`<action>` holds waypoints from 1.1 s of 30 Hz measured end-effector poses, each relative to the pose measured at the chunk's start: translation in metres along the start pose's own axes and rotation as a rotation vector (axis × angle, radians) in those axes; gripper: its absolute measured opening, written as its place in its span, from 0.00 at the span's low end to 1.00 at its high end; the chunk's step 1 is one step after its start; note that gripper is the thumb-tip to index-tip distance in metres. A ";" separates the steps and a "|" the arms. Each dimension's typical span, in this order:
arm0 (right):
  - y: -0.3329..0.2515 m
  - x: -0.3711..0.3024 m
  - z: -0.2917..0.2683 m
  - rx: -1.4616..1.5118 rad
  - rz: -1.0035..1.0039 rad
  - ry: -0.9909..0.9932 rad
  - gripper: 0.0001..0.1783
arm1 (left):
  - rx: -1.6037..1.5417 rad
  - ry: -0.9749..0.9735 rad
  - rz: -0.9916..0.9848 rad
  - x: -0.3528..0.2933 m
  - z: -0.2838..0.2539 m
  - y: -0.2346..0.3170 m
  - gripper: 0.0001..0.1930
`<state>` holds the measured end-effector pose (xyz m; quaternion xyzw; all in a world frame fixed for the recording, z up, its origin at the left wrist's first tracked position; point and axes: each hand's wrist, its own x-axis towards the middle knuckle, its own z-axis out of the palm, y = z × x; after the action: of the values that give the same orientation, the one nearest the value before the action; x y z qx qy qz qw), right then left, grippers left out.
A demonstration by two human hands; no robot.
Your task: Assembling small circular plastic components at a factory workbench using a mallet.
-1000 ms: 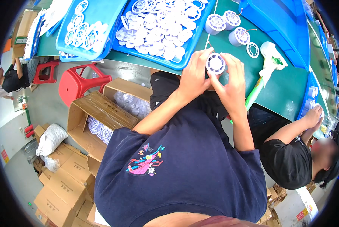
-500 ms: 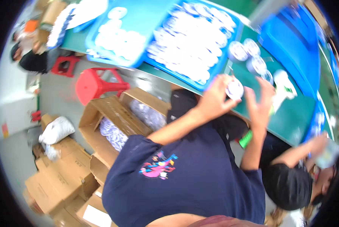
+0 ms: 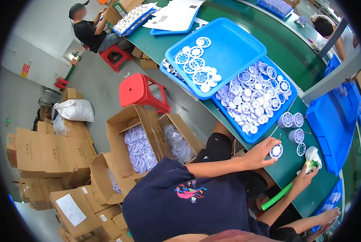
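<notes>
My left hand [image 3: 263, 155] is closed around a white round part with a slotted face [image 3: 276, 151], held at the front edge of the green table [image 3: 287, 169]. My right hand [image 3: 303, 181] is closed on a hammer-like tool with a white-wrapped head [image 3: 312, 155] and a green ribbed handle [image 3: 278, 196]. The handle juts out past the table edge toward my body. Just beyond my left hand stand several white cylindrical parts [image 3: 296, 136] with slotted tops. A flat slotted ring [image 3: 301, 149] lies between them and the tool.
A blue tray [image 3: 251, 137] heaped with white discs and caps is at the left. Another blue tray [image 3: 237, 40] overlaps it. A blue bin [image 3: 329, 137] stands at the right. Open cartons [image 3: 122, 121] and a red stool [image 3: 138, 94] are beside me. A neighbour's hands [image 3: 329, 215] work at far right.
My right hand has moved from beside the round part to the hammer-like tool and closed on it. My left hand still holds the part. The view has shifted.
</notes>
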<state>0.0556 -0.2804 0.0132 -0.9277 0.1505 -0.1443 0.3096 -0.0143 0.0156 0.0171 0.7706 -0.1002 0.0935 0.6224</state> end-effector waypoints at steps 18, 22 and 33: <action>-0.082 -0.090 -0.066 0.728 -0.015 -0.193 0.28 | 0.045 -0.189 0.052 0.035 0.044 -0.019 0.31; -0.076 -0.106 -0.055 0.631 0.188 -0.275 0.38 | 0.045 -0.273 0.073 0.042 0.057 -0.008 0.31; -0.076 -0.118 -0.027 0.629 0.075 -0.213 0.42 | 0.059 -0.272 0.059 0.029 0.048 -0.008 0.34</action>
<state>-0.0476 -0.1931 0.0599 -0.7904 0.0994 -0.0745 0.5998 0.0170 -0.0309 0.0075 0.7908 -0.2036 0.0093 0.5771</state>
